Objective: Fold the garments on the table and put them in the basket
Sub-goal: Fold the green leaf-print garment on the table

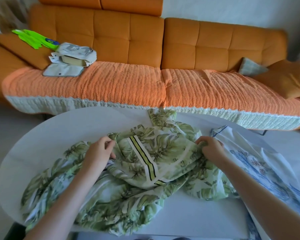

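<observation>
Pinching a bunched edge of the leaf-print garment (163, 148) with the left grip (100, 149), fingers curled onto the cloth at its left side. Clamping the garment's right side with the right grip (210, 149), fingertips sunk into the folds and hard to tell apart. Lying crumpled over the middle of the white worktop (59, 129), a black, yellow and white stripe band (144, 160) running down its raised centre, with the layers underneath too tangled to sort sleeve from body. Reaching the worktop's near rim at its lower left, the hem there blurred.

Just right of the leaf-print garment and touching it: a white garment with blue print (260, 163), partly tucked beneath it and cut off at the lower right corner of the view.

Beyond the leaf-print garment: an orange sofa (215, 40), seat draped in an orange cover (111, 84). Far beyond and to the left of it, on that seat: a pale bundle (76, 54) and a bright green item (33, 38) bearing a blue mark, too blurred to read.
</observation>
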A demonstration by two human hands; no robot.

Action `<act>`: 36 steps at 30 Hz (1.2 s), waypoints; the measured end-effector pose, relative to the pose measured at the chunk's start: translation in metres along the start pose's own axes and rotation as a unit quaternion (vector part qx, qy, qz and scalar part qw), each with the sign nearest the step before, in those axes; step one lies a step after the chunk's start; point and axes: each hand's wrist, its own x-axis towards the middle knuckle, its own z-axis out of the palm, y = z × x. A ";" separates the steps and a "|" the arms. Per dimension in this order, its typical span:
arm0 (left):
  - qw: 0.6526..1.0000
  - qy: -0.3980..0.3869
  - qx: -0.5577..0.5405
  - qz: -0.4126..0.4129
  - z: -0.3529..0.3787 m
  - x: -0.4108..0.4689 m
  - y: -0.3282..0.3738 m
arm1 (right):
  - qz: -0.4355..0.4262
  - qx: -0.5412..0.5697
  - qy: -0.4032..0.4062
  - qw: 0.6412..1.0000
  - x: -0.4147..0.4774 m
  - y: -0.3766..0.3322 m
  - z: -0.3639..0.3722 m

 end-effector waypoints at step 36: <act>0.786 0.140 -0.582 -0.158 -0.025 0.101 -0.021 | -0.025 0.178 -0.009 0.984 0.049 -0.042 0.011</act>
